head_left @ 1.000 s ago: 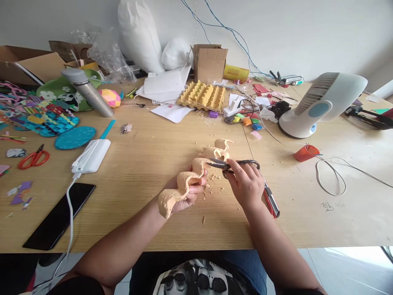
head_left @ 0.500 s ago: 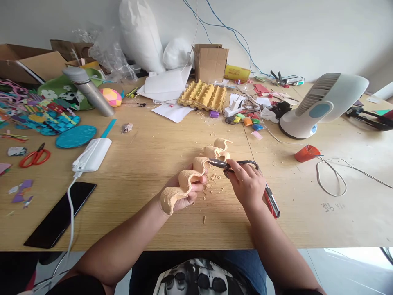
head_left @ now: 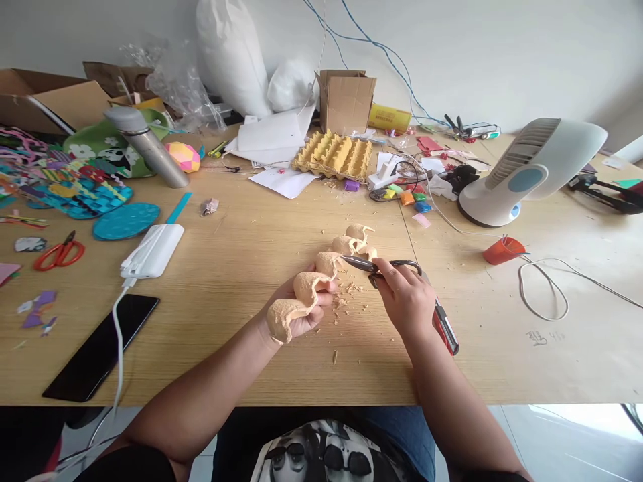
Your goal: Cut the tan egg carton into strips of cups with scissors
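My left hand [head_left: 307,309] is wrapped round a pale, bumpy strip of egg-carton cups [head_left: 307,288], which slants up and to the right above the table. My right hand [head_left: 408,294] grips black-handled scissors [head_left: 359,263], whose blades point left and touch the edge of the strip near its middle cup. The scissors' far handle loop shows beyond my fingers. Small pale scraps [head_left: 346,294] lie on the table between my hands. A red and black utility knife [head_left: 446,329] lies partly behind my right wrist.
A yellow egg tray [head_left: 332,157] lies at the back near a cardboard box [head_left: 346,100]. A white fan [head_left: 522,174] and an orange cup [head_left: 503,250] stand at the right. On the left are red-handled scissors [head_left: 59,253], a power bank [head_left: 153,251], a phone [head_left: 103,348] and a steel bottle [head_left: 148,147].
The near end of the strip has tilted and risen slightly in my left hand. The scissors have shifted only a little, still at the strip's edge.
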`<state>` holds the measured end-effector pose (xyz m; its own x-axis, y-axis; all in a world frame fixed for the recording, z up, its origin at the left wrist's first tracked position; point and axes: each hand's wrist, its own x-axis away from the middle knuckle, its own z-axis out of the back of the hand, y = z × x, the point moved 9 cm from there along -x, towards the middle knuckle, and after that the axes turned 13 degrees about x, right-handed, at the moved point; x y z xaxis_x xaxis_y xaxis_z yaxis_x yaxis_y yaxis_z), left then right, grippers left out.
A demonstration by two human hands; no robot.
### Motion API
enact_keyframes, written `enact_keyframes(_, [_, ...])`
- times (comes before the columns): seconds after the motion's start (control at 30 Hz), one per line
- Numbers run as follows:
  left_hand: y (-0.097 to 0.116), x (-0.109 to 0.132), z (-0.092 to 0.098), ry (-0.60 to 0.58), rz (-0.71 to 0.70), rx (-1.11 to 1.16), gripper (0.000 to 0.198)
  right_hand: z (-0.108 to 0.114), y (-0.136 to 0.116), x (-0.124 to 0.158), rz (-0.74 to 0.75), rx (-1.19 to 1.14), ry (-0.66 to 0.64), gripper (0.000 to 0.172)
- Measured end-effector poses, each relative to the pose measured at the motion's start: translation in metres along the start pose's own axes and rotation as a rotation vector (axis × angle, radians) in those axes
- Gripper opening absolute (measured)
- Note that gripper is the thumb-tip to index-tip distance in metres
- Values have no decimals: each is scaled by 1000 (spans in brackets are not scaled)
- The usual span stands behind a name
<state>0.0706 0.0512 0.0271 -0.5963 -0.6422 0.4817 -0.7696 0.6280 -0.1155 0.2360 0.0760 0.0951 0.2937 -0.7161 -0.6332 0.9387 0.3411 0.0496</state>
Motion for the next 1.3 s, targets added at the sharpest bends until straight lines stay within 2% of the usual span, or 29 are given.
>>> enact_keyframes(0.1, [3,0,-1,-14,-14,-4,22,-4,6,-2,-50,-61,-36,29])
enact_keyframes(0.17, [5,0,-2,-51,-21,-32,20,-10,11,-3,-113,-189,-87,32])
enact_keyframes(0.27, [10,-2,-1,-112,-56,-140,18,-29,14,-3,-236,-505,-233,35])
enact_keyframes(0.37, [17,-4,3,-133,-125,-296,24,-48,6,3,-328,-843,-373,38])
enact_keyframes(0.5, [25,-1,0,-189,-242,-459,45,-52,-13,6,-273,-1083,-481,41])
enact_keyframes(0.57, [23,0,-3,-213,-255,-510,51,-50,-18,6,-236,-1108,-501,41])
enact_keyframes(0.67, [19,-2,-5,-205,-259,-577,53,-46,-20,5,-257,-1109,-502,41])
enact_keyframes(0.7, [21,-3,-6,-202,-299,-591,52,-46,-21,6,-271,-1104,-506,42])
enact_keyframes(0.8, [35,1,-12,-209,-535,-627,44,-45,-27,9,-273,-1070,-532,42])
enact_keyframes(0.87, [39,3,-12,-199,-622,-684,45,-44,-32,11,-243,-1035,-549,41])
enact_keyframes(1.13, [43,6,-10,-237,-713,-833,49,-45,-44,18,-244,-1151,-593,43])
enact_keyframes(1.23, [48,10,-10,-251,-786,-887,50,-41,-38,15,-196,-1024,-539,39])
enact_keyframes(1.3, [52,13,-9,-243,-824,-913,51,-33,-34,10,-122,-864,-457,37])
